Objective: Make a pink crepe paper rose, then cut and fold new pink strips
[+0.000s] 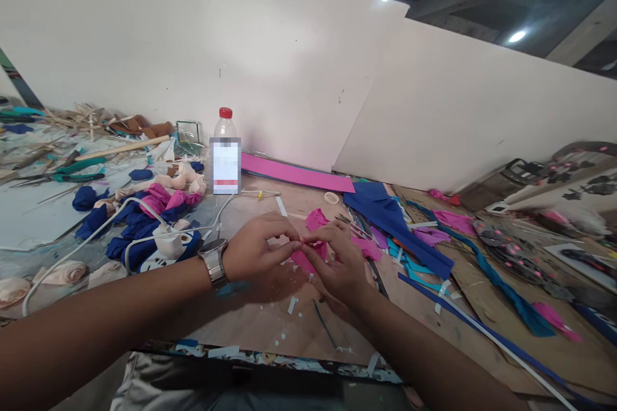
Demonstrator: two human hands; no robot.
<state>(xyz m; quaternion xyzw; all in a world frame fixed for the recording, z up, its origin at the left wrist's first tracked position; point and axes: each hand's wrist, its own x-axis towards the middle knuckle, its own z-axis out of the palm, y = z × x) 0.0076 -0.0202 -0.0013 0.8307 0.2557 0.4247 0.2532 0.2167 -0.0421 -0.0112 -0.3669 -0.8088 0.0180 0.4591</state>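
No readable writing or brand is shown: the label of the plastic bottle [225, 154] is blurred, and only a red band near its lower edge and a red cap can be made out.

A pink foam piece [304, 261] is held between both hands, in front of the bottle and nearer to the camera. The left hand [258, 247] is closed narrowly, its fingertips pinched on the upper edge of the piece. A metal wristwatch [213, 261] is worn on the left wrist. The right hand [337, 260] is curled over the right side of the piece, its fingertips meeting those of the left hand; the piece is partly hidden beneath it. The lower part of the piece lies against the tabletop [270, 324].

Left of the bottle, a heap of blue and pink fabric flowers [144, 218] is found, with a white power adapter [168, 243] and its cable lying beside the heap. Right of the bottle, a long pink sheet [296, 174] is laid along the wall. Further right of the bottle, a blue sheet [393, 221] and pink and teal scraps are scattered. A small roll of tape [331, 198] lies between the bottle and the blue sheet.
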